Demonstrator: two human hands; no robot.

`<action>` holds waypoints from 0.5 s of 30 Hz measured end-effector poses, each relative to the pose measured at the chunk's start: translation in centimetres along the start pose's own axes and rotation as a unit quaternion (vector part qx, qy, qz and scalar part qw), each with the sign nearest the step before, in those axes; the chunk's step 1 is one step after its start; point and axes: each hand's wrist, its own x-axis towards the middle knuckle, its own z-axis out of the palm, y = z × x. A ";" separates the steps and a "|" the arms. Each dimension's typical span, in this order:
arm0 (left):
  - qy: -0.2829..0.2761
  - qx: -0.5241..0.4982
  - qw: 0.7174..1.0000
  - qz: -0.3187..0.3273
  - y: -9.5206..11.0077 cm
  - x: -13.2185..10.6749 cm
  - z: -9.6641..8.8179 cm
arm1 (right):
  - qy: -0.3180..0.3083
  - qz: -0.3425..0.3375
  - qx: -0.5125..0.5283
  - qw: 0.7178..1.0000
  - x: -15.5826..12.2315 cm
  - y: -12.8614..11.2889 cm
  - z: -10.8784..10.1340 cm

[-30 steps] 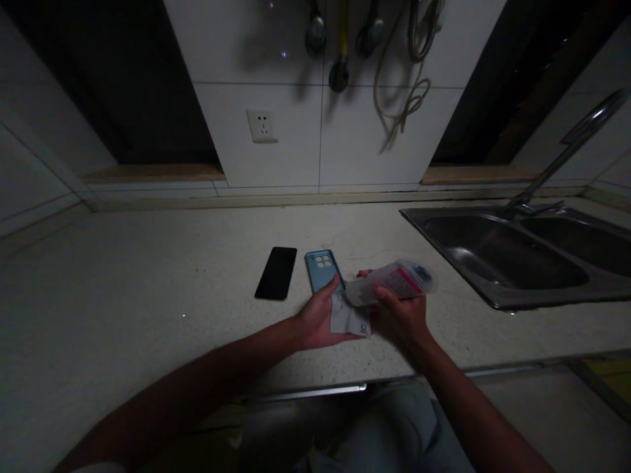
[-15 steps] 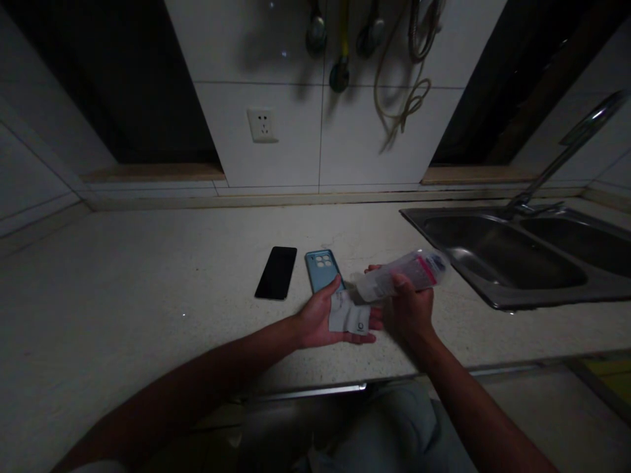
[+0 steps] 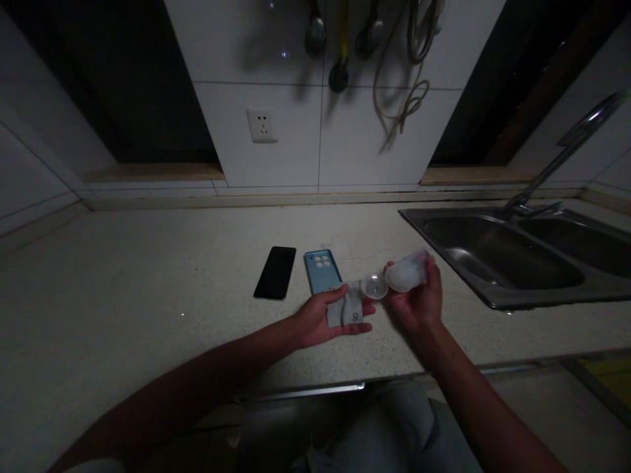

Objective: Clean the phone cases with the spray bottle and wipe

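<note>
My left hand (image 3: 318, 318) holds a small pale grey cloth (image 3: 346, 309) with a round printed mark, thumb on top and fingers stretched beneath it. My right hand (image 3: 421, 295) is wrapped around a clear plastic bottle (image 3: 409, 271) with a trace of pink, its round end tipped toward the cloth. Between bottle and cloth shows a round clear lid (image 3: 375, 286); whether it is joined to the bottle I cannot tell. Behind my left hand lies a light blue phone case (image 3: 323, 270), partly covered by hand and cloth. A black phone (image 3: 276, 272) lies left of it.
The pale countertop (image 3: 148, 282) runs along a tiled wall. To the right is a steel double sink (image 3: 493, 304) with a tall faucet (image 3: 557, 157). A socket (image 3: 262, 126), pipe valves (image 3: 340, 75) and a looped cord (image 3: 411, 102) are on the wall.
My right hand has turned the bottle so its end faces the cloth, and the round lid now shows. My left hand and cloth have shifted slightly; the phone and case lie still.
</note>
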 end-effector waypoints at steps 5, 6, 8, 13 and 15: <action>0.032 -0.047 0.998 0.031 0.1 -0.1 0.5 | -0.017 -0.093 -0.073 0.993 -0.5 0.3 0.3; 0.039 -0.049 0.997 0.040 0.2 -0.1 0.6 | -0.015 -0.101 -0.084 0.991 -0.7 0.4 0.5; 0.051 -0.051 0.996 0.055 0.2 -0.2 0.6 | -0.007 -0.107 -0.101 0.989 -0.9 0.5 0.7; 0.072 -0.048 0.994 0.067 0.3 -0.2 1.0 | 0.030 -0.155 -0.184 0.970 -1.4 0.8 0.3; 0.072 -0.048 0.994 0.065 0.3 -0.2 1.2 | 0.036 -0.193 -0.267 0.944 -1.6 0.9 -0.1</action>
